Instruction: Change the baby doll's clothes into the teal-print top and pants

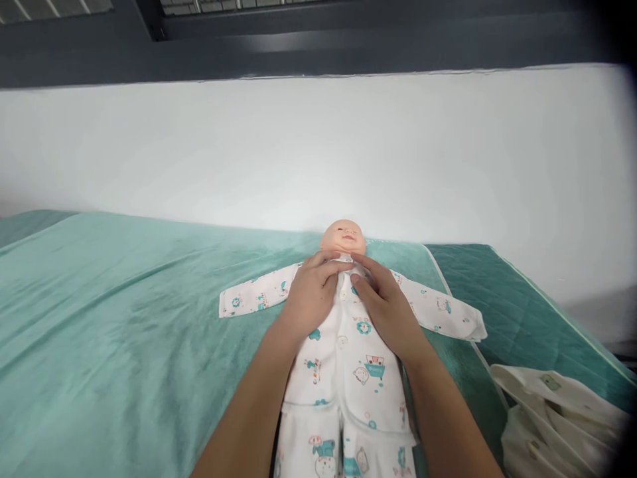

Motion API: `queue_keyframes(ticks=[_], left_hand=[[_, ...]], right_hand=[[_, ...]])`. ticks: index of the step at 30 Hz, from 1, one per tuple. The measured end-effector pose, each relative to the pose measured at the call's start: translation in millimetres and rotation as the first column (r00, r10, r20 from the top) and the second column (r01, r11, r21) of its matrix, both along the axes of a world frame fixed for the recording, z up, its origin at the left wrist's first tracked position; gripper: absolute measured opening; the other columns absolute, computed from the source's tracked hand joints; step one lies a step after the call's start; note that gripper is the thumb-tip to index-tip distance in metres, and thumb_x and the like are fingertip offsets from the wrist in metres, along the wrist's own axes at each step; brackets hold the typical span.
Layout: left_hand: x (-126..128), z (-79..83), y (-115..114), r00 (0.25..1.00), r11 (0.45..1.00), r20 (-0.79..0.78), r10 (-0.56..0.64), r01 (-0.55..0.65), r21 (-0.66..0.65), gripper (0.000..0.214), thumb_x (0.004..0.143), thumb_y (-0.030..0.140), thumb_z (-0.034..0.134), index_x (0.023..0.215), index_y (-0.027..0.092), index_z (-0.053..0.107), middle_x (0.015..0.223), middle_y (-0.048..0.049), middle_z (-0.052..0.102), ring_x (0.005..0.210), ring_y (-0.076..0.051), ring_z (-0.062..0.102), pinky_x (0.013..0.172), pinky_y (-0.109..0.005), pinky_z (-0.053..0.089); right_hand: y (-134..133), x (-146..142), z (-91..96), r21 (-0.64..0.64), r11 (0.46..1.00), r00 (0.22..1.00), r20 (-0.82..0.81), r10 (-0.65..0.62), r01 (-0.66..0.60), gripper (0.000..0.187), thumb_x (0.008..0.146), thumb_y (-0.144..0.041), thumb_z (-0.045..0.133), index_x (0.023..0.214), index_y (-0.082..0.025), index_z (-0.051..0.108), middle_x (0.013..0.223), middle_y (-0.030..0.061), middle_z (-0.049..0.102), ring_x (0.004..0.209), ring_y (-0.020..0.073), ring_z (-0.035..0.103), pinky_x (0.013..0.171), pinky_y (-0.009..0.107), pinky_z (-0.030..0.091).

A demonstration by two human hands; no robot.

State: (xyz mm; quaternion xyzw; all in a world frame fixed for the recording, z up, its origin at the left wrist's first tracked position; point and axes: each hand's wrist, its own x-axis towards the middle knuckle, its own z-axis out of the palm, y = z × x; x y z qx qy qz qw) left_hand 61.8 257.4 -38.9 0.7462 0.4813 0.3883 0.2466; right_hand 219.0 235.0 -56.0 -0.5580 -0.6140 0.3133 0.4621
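Note:
A baby doll (343, 236) lies on its back, its bald head close to the wall. It wears a white baby shirt (365, 345) printed with small teal and pink figures, its sleeves spread out to both sides. My left hand (314, 289) and my right hand (382, 299) meet at the shirt's collar just under the doll's chin. Fingers and thumb of each hand are closed on the cloth at the neckline. Buttons run down the front below them. Matching white baby pants (313, 445) lie under the shirt's hem.
A teal blanket (124, 345) covers the bed, with a darker quilted mat (492, 285) at the right. Crumpled cream cloth (552, 418) rests at the lower right. A white wall (249, 153) stands behind, topped by a dark window frame (298, 46).

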Motion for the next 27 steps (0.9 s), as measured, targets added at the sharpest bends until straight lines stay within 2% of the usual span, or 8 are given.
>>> queue_keyframes(ticks=[6, 12, 17, 19, 23, 27], left_hand=[[0.9, 0.4, -2.0, 1.0, 0.999, -0.007, 0.023, -0.023, 0.023, 0.039, 0.097, 0.019, 0.039, 0.11, 0.032, 0.073, 0.133, -0.0008, 0.061, 0.127, -0.018, 0.054, 0.11, -0.038, 0.044], [1.9, 9.5, -16.9, 0.996, 0.996, 0.05, 0.073, -0.075, 0.045, 0.029, 0.096, 0.021, 0.047, 0.114, 0.026, 0.07, 0.126, -0.0032, 0.065, 0.123, -0.019, 0.056, 0.11, -0.038, 0.043], [2.3, -3.9, -37.4, 0.986, 0.981, 0.072, 0.149, -0.157, 0.115, 0.029, 0.096, 0.023, 0.047, 0.115, 0.024, 0.069, 0.128, -0.0059, 0.064, 0.123, -0.02, 0.056, 0.111, -0.041, 0.042], [0.5, -10.3, -42.3, 0.988, 0.978, 0.056, 0.143, -0.15, 0.146, 0.03, 0.096, 0.023, 0.048, 0.117, 0.025, 0.069, 0.13, -0.0058, 0.063, 0.126, -0.021, 0.054, 0.112, -0.042, 0.041], [-5.9, -14.8, -46.4, 0.993, 0.985, 0.08, 0.083, -0.094, 0.144, 0.029, 0.096, 0.024, 0.049, 0.113, 0.028, 0.072, 0.131, -0.0048, 0.062, 0.127, -0.02, 0.053, 0.114, -0.041, 0.039], [-10.6, -12.4, -47.7, 0.986, 0.994, 0.162, 0.036, -0.052, 0.094, 0.024, 0.093, 0.025, 0.054, 0.107, 0.028, 0.074, 0.133, -0.004, 0.061, 0.128, -0.019, 0.052, 0.115, -0.039, 0.037]], right_hand=[[2.3, 1.1, -0.3, -0.013, 1.0, 0.997, -0.075, -0.002, 0.001, 0.045, 0.092, -0.047, 0.055, 0.135, -0.033, 0.057, 0.139, 0.0028, 0.058, 0.125, 0.0242, 0.053, 0.109, 0.046, 0.04], [2.9, 6.0, 2.3, -0.031, 0.999, 0.99, -0.137, 0.025, -0.03, 0.043, 0.09, -0.047, 0.058, 0.13, -0.03, 0.06, 0.136, 0.0029, 0.061, 0.124, 0.0241, 0.055, 0.108, 0.045, 0.041], [2.6, 6.3, 4.3, 0.027, 0.999, 0.994, -0.106, 0.033, -0.03, 0.038, 0.088, -0.045, 0.059, 0.121, -0.027, 0.065, 0.133, 0.0036, 0.064, 0.126, 0.0242, 0.055, 0.111, 0.046, 0.037], [0.5, 3.6, 4.0, 0.072, 0.997, 0.993, -0.112, 0.026, -0.018, 0.034, 0.088, -0.043, 0.059, 0.116, -0.026, 0.067, 0.129, 0.0037, 0.066, 0.124, 0.0239, 0.055, 0.112, 0.046, 0.036], [-16.6, -3.1, 0.1, 0.138, 0.988, 0.977, -0.21, -0.031, 0.061, 0.029, 0.088, -0.04, 0.056, 0.109, -0.022, 0.067, 0.121, 0.006, 0.069, 0.118, 0.0238, 0.059, 0.109, 0.046, 0.04], [-43.1, -4.9, -5.5, 0.164, 0.984, 0.969, -0.247, -0.021, 0.063, 0.023, 0.089, -0.039, 0.058, 0.104, -0.024, 0.067, 0.135, 0.0059, 0.062, 0.124, 0.0243, 0.056, 0.108, 0.046, 0.041]])
